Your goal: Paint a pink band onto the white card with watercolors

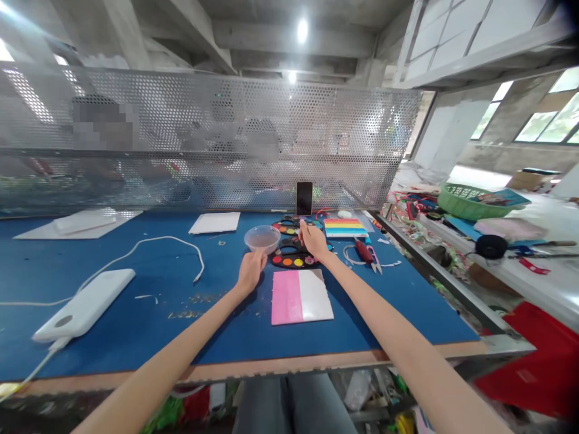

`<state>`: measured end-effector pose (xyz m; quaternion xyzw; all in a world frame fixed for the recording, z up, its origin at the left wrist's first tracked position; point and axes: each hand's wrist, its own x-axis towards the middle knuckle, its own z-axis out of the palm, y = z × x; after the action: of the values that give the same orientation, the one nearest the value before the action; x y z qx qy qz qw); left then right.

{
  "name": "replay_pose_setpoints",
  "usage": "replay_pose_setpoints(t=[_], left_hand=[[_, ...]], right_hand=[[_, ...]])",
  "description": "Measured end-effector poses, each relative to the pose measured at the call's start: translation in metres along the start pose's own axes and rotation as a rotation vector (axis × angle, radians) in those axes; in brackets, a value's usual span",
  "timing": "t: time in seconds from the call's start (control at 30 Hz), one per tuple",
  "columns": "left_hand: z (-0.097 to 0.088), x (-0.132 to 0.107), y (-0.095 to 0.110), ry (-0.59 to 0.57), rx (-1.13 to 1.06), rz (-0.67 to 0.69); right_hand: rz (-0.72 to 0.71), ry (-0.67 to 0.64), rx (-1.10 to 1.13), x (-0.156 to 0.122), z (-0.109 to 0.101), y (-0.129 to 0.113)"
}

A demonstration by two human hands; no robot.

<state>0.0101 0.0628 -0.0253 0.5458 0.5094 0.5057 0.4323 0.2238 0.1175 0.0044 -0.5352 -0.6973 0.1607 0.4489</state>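
Note:
My left hand (251, 271) is closed on the near rim of a clear round bowl (262, 237), which looks tilted a little. My right hand (314, 242) is closed above a black paint palette (288, 263) with round wells of red, orange, yellow and other colours. Whatever its fingers pinch is too small to make out. Closer to me lies a square panel (302, 296), pink on its left half and white on its right half. Behind my right hand, a panel with rainbow stripes (345, 228) lies on the blue table.
A dark phone (304, 199) stands upright by the perforated metal screen (226, 132). Red-handled snips (364, 251) lie at right. White sheets (215, 223), a power bank (84, 304) and its cable (149, 239) occupy the left. A green basket (470, 202) stands on a cluttered side table.

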Motion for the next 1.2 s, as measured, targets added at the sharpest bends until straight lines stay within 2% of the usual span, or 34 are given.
replay_pose_setpoints(t=[0.2,0.37,0.5,0.7,1.07,1.2], left_hand=[[-0.004,-0.001,0.007,-0.117,0.166,0.082],[0.0,-0.006,0.012,-0.218,0.206,0.1],[0.002,-0.019,0.016,-0.289,0.214,0.078],[0.006,-0.032,0.021,-0.317,0.201,0.045],[0.008,-0.039,0.022,-0.354,0.173,0.032],[0.008,-0.039,0.022,-0.355,0.177,0.038]], right_hand=[[-0.054,-0.003,-0.015,0.0,-0.012,0.015],[-0.031,-0.009,0.103,-0.001,-0.01,0.027],[-0.002,-0.029,0.116,-0.001,-0.009,0.025],[-0.02,-0.116,0.131,-0.003,-0.012,0.021],[0.004,-0.1,0.08,-0.003,-0.011,0.026],[0.034,-0.132,0.116,-0.006,-0.012,0.025]])
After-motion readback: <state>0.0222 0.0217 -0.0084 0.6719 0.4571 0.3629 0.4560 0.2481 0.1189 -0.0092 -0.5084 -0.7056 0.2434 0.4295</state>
